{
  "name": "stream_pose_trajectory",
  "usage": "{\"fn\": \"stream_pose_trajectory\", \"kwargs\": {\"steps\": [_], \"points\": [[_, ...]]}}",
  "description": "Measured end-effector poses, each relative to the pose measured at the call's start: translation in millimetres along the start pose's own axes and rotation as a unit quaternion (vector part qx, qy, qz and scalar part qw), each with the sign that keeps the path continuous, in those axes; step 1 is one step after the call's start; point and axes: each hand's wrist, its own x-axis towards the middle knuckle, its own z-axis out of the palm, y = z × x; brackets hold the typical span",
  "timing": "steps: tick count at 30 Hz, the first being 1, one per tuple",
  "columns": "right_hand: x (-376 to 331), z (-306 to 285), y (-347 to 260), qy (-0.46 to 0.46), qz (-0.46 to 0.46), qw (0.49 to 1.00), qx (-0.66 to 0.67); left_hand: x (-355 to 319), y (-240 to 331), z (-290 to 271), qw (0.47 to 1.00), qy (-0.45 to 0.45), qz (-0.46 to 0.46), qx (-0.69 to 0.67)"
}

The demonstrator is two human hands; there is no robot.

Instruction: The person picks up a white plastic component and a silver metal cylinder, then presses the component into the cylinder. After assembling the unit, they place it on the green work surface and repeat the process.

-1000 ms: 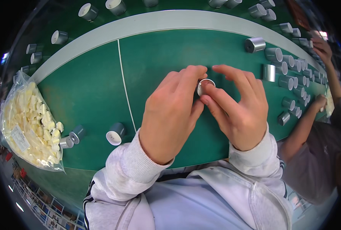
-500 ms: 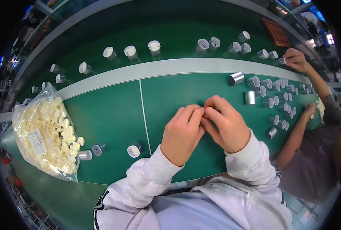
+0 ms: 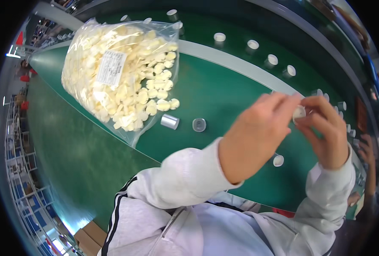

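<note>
My left hand [image 3: 257, 132] and my right hand [image 3: 328, 128] meet in front of me above the green table, fingers closed around a small round cream cap [image 3: 299, 112]. The right thumb and fingers pinch it, while the left fingertips press at its other side and partly hide it. Below the hands stands a small cup with a white inside [image 3: 278, 161]. To their left a silver cylinder [image 3: 170, 121] lies on its side, beside an upright grey cup [image 3: 199, 125].
A large clear plastic bag [image 3: 82, 59] of pale yellow caps lies on the table at the left, some spilling from its mouth. A pale strip [image 3: 223, 57] borders the far green belt, where several cups stand spaced out. At the right edge is another person's hand [image 3: 367, 149].
My view has swung to the left, so the bag now sits nearer the middle. Both hands appear farther right, and the cream cap between the fingers has come into sight.
</note>
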Motion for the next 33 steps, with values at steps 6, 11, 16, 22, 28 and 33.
{"fn": "stream_pose_trajectory", "kwargs": {"steps": [6, 11, 16, 22, 28, 33], "points": [[25, -20, 175, 0.045, 0.211, 0.976, -0.035, -34, -80, -116, 0.952, -0.008, -0.149, 0.268], [53, 19, 233, -0.001, 0.344, 0.924, -0.166, -78, -101, -119, 0.91, -0.073, -0.246, 0.326], [43, 4, 215, -0.038, 0.298, 0.933, -0.196, -69, -106, -115, 0.937, -0.019, -0.224, 0.267], [39, -9, 29, 0.091, 0.096, 0.986, 0.101, -38, -58, -85, 0.889, 0.105, -0.328, -0.302], [-13, 24, -23, 0.173, 0.001, 0.98, 0.095, 7, -15, -5, 0.672, -0.083, -0.398, -0.619], [-27, 7, -3, 0.192, 0.029, 0.976, 0.101, 45, -14, 6, 0.762, -0.246, -0.371, -0.471]]}}
